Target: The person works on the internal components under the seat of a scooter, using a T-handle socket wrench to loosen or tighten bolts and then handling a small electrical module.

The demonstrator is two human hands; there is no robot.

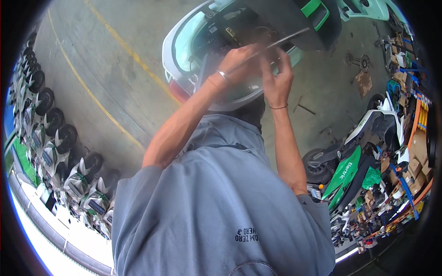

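Note:
A white and mint scooter body (pixel 171 51) fills the top middle, its open cavity showing dark parts and wiring. A dark panel with a green handle (pixel 314 10) stands at its upper right. A thin dark strip (pixel 297 34) runs diagonally across my fingers. My left hand (pixel 237 62) is over the cavity with fingers closed near the strip; what they hold is hazy. My right hand (pixel 278 78) is just right of it, thumb and fingers raised and curled at the strip, their tips blurred, so what they grip is unclear.
A row of scooters with black wheels (pixel 46 101) lines the left. At the right are a green and white scooter (pixel 343 177), shelving with cardboard boxes (pixel 416 158), a loose wheel (pixel 365 63) and a metal tool (pixel 306 106) on the concrete floor with yellow lines (pixel 110 30).

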